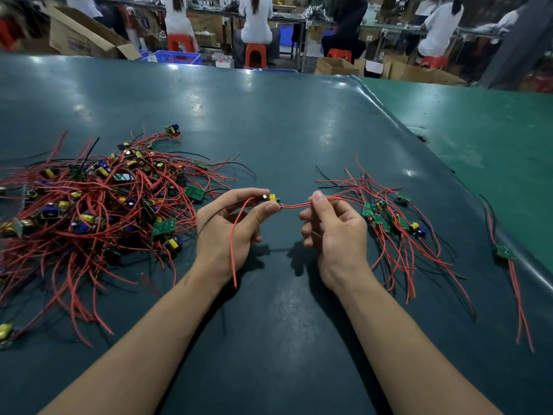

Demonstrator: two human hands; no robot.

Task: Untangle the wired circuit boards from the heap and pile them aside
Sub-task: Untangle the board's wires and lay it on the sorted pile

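Left hand point(230, 223) pinches a circuit board point(273, 198); right hand point(332, 226) pinches its red wires point(294, 204), stretched left-right between them. Sorted pile point(389, 217) lies just right, nearer the right hand.

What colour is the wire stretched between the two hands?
Red. The wire shows best in the head view, running from the left hand to the right hand.

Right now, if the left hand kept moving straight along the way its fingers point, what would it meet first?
Likely the right hand: the left hand points rightward along the red wire held between them. Depth is uncertain.
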